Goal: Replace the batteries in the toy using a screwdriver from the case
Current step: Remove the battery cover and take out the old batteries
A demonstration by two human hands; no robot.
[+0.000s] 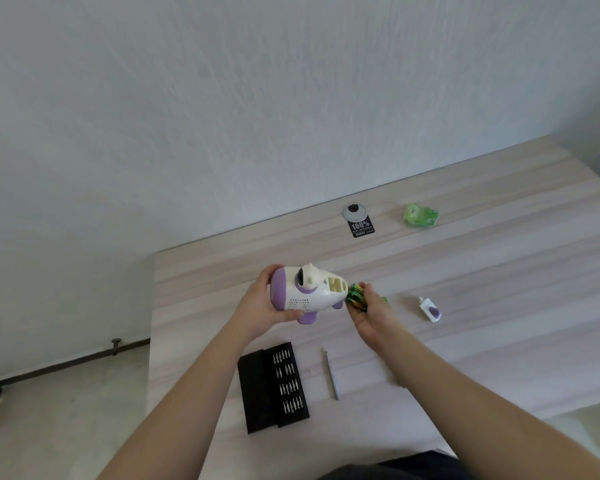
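Toy [305,292]: gripped by left hand [262,301] above worktop [499,271], open battery compartment [336,285] turned right toward batteries [356,296] cupped in right hand [373,315]. Compartment cover [430,309], screwdriver [331,374], bit case [274,388] parked within reach.

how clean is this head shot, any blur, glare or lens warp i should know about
Head view: soft, even daylight, no glare, only faint shadows under the bit case. Wide-angle warp tilts the table and bows its far edge. Mild overall softness: the batteries in the right hand smear into green, and the bits are tiny. The toy in the left hand reads clearly.
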